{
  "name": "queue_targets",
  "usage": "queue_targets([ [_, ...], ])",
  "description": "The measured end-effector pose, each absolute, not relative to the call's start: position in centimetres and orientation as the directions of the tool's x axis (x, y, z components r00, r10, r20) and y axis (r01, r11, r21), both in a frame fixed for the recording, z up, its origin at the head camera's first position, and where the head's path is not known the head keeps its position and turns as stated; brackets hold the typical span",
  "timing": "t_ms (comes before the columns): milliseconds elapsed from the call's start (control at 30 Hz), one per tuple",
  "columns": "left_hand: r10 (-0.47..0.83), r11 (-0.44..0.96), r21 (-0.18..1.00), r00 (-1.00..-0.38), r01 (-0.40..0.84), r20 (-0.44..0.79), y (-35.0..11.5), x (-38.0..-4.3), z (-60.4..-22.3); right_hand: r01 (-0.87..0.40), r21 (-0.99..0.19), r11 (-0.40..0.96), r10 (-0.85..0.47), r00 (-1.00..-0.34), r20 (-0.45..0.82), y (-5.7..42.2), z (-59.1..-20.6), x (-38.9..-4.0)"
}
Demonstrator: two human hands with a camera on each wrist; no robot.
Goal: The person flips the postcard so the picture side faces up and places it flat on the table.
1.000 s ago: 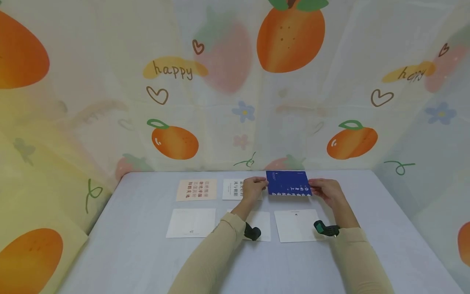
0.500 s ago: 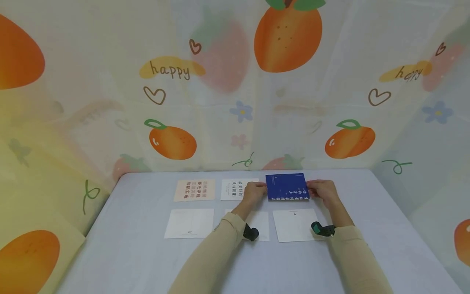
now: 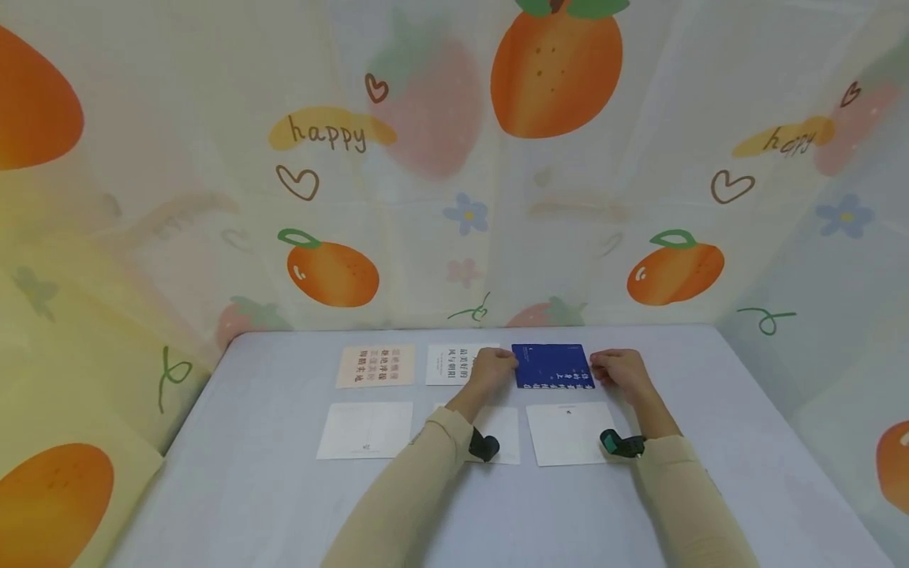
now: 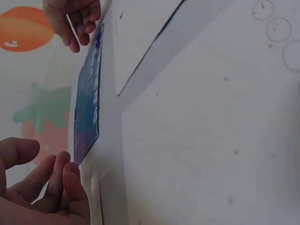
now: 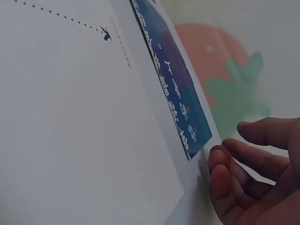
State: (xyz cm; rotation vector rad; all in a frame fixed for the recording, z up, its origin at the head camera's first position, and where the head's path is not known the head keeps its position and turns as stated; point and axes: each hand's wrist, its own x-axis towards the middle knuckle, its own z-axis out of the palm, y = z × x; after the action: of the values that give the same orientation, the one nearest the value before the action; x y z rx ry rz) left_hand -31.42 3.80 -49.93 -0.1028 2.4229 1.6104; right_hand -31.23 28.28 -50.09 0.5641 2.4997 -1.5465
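A dark blue card (image 3: 554, 367) with white lettering lies flat in the table's back row, at the right end. My left hand (image 3: 490, 371) is at its left edge; in the left wrist view the thumb stands apart from the loosely bent fingers (image 4: 61, 183), with nothing pinched. Whether a fingertip touches the card, I cannot tell. Just off the card's right edge is my right hand (image 3: 621, 371). The right wrist view shows that thumb (image 5: 267, 132) parted from the fingers, a small gap separating them from the card. My left hand partly covers a white lettered card (image 3: 446, 364).
A cream card with brown and grey lettering (image 3: 375, 367) lies at the back left. In front are a white card (image 3: 364, 430), another white card (image 3: 506, 438) partly under my left forearm, and a third white card (image 3: 568, 434). A fruit-printed curtain (image 3: 419, 260) rises behind the table.
The blue card has come down from a raised, tilted hold between both hands to lie flat on the table. Both hands have let go of it, the right drawing slightly away.
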Motion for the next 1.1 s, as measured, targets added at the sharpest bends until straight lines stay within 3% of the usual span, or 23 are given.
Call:
queue_targets([
  [333, 0.094, 0.363, 0.919, -0.975, -0.153, -0.199, 0.6, -30.6, -49.7, 0.355, -0.885, 0.302, 0.085, -0.934, -0.346, 26.8, -49.3, -29.4],
  [533, 0.121, 0.367, 0.921, -0.975, -0.129, -0.184, -2.2, -28.8, -49.1, 0.28, -0.92, 0.273, 0.022, -0.958, -0.285, 24.6, -49.3, -28.5],
  [900, 0.034, 0.476, 0.865, -0.979, -0.159, -0.199, -9.8, -25.0, -48.5, 0.267, -0.942, 0.202, -0.073, -0.955, -0.286, 15.9, -50.1, -26.2],
  [1100, -0.028, 0.497, 0.85, -0.982, -0.174, -0.185, -14.2, -24.2, -48.2, 0.225, -0.942, 0.25, -0.156, -0.95, -0.269, 11.6, -50.2, -25.0],
])
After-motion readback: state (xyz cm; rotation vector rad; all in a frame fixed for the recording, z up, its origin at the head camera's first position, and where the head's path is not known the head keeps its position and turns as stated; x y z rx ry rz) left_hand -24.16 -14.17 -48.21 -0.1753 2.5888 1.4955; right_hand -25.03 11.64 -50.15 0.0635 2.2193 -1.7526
